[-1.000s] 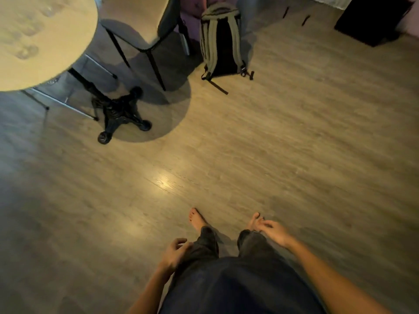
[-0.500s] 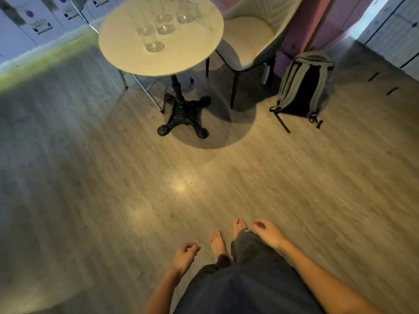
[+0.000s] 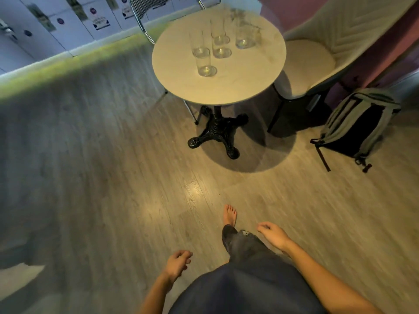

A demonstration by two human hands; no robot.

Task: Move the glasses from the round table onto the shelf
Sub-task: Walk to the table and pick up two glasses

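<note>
Several clear empty glasses stand on the round pale table point(image 3: 238, 87) ahead of me. The nearest tall glass point(image 3: 204, 62) is toward the table's front left, another tall glass point(image 3: 220, 45) stands behind it, and a shorter wide glass point(image 3: 245, 38) is at the back right. My left hand point(image 3: 178, 264) hangs low at the bottom centre, fingers loosely curled, holding nothing. My right hand point(image 3: 273, 234) hangs beside my leg, fingers apart, also holding nothing. Both hands are far from the table. No shelf is in view.
A cream padded chair point(image 3: 317, 57) stands right of the table, a wire-frame chair point(image 3: 145, 17) behind it. A grey-green backpack point(image 3: 358, 125) leans on the floor at right. The table's black cast-iron base point(image 3: 215, 134) spreads on the wood floor. White cabinets point(image 3: 45, 30) line the far left wall.
The view has swung up and left, so the table with its glasses now sits nearer the centre and closer. My feet have stepped forward; both hands still hang free.
</note>
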